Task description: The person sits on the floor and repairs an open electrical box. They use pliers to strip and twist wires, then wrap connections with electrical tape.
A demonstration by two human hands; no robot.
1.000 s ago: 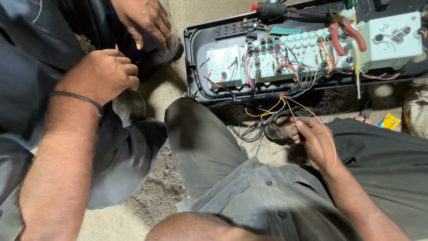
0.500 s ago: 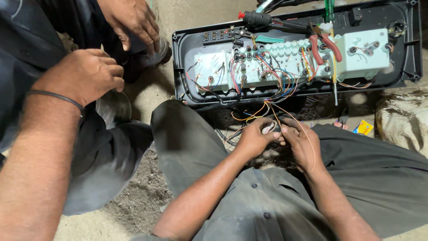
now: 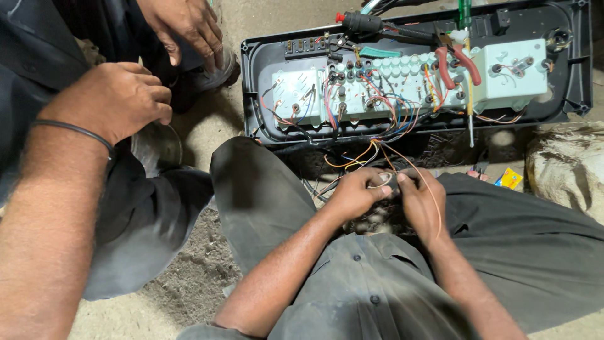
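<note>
My left hand (image 3: 353,192) and my right hand (image 3: 423,203) meet over my lap, fingertips pinched together on thin orange wires (image 3: 371,155). These wires run up to the white back of an instrument panel (image 3: 402,85) that lies in a black plastic housing (image 3: 251,94) on the ground in front of my knees. Many coloured wires cross the panel. What sits between my fingertips is too small to make out.
Red-handled pliers (image 3: 464,62), a screwdriver (image 3: 469,107) and a black tool with a red tip (image 3: 362,22) lie on the panel. Another person crouches at the left, with one fist (image 3: 116,97) and one hand (image 3: 185,25) near the housing. A sack (image 3: 566,167) lies on the right.
My left hand has come into view and joined my right hand on the orange wires. The other person's hands have barely moved.
</note>
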